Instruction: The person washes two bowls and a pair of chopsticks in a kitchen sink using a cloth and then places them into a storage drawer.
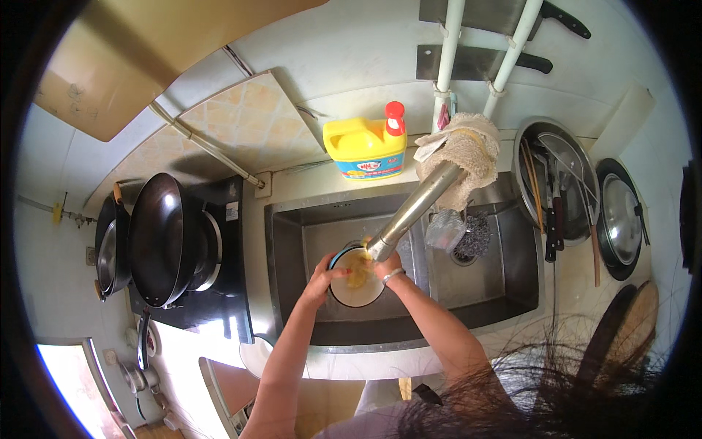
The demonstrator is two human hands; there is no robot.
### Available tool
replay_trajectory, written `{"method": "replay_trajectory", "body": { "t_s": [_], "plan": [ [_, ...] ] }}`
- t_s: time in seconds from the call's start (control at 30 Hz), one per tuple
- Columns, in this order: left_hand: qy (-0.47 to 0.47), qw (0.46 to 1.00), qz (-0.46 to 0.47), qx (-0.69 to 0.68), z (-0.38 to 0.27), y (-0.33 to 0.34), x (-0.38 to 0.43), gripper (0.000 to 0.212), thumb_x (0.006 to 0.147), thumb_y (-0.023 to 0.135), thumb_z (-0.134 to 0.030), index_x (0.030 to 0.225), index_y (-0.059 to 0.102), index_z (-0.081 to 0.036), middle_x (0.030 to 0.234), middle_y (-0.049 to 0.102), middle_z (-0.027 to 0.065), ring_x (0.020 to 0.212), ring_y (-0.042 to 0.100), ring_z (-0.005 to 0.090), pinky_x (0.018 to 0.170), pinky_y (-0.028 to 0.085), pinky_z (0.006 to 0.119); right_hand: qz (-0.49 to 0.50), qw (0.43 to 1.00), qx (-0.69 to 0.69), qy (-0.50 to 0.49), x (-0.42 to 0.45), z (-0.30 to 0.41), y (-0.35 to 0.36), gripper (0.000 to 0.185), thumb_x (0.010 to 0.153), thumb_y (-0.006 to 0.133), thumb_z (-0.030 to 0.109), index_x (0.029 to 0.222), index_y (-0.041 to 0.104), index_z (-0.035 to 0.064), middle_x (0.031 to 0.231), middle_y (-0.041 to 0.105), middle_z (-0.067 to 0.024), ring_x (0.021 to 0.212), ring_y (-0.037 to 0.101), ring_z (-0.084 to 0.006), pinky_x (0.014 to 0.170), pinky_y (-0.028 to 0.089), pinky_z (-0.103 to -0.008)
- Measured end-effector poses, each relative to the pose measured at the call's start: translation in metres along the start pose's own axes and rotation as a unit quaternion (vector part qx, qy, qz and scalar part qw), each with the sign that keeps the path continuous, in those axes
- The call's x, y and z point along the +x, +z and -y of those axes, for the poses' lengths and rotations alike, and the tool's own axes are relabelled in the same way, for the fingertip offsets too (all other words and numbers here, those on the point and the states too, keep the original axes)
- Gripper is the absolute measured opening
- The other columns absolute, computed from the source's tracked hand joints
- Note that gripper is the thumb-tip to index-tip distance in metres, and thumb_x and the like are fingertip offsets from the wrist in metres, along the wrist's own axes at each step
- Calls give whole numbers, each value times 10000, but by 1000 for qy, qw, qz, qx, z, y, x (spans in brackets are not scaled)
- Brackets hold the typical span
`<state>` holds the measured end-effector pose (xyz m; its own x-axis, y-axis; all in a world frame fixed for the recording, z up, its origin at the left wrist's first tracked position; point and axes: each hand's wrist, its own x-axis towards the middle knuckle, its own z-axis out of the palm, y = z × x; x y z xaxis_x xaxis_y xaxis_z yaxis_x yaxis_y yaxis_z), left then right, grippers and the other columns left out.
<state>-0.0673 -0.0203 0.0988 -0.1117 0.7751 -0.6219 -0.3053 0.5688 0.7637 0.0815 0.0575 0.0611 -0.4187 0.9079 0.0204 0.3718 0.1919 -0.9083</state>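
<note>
A white round bowl (359,297) with a dark rim is held over the left basin of the stainless steel sink (323,225). My left hand (322,282) grips the bowl's left side, the thumb reaching over the rim. At the right side is my right hand (388,264), wearing a bracelet; the faucet spout (414,211) hides part of it. Yellowish pieces (357,273) lie inside the bowl, too blurred to name. The spout's end hangs just above the bowl's far right edge. Whether water is running is hard to tell.
A beige towel (466,145) wraps the faucet base, with a yellow detergent jug (364,148) to its left. The right basin contains a steel wool scrubber (476,233) and a clear plastic container (445,229). Woks (159,236) stand left; a metal basin (581,219) holds knives at right.
</note>
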Motion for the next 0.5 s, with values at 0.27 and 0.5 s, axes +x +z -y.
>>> {"method": "replay_trajectory", "body": {
  "t_s": [0.27, 0.5],
  "plan": [
    [136, 962, -181, 155, 8, 3, 11, 520, 516, 572, -69, 1023, 510, 29, 954, 471, 113, 913, 457, 214, 793, 354, 277, 48, 986, -128, 95, 7, -4, 4, 351, 611, 643, 297, 870, 525, 91, 784, 583, -127, 713, 564, -299, 616, 445, -369],
    [279, 882, -262, 274, 13, 40, 6, 481, 544, 528, -62, 1025, 537, -82, 882, 420, 125, 838, 452, 271, 794, 372, 323, -189, 766, 423, 445, -62, -13, 80, 309, 693, 604, 348, 859, 547, 94, 713, 588, -46, 641, 570, -179, 532, 457, -299]
  ]
}}
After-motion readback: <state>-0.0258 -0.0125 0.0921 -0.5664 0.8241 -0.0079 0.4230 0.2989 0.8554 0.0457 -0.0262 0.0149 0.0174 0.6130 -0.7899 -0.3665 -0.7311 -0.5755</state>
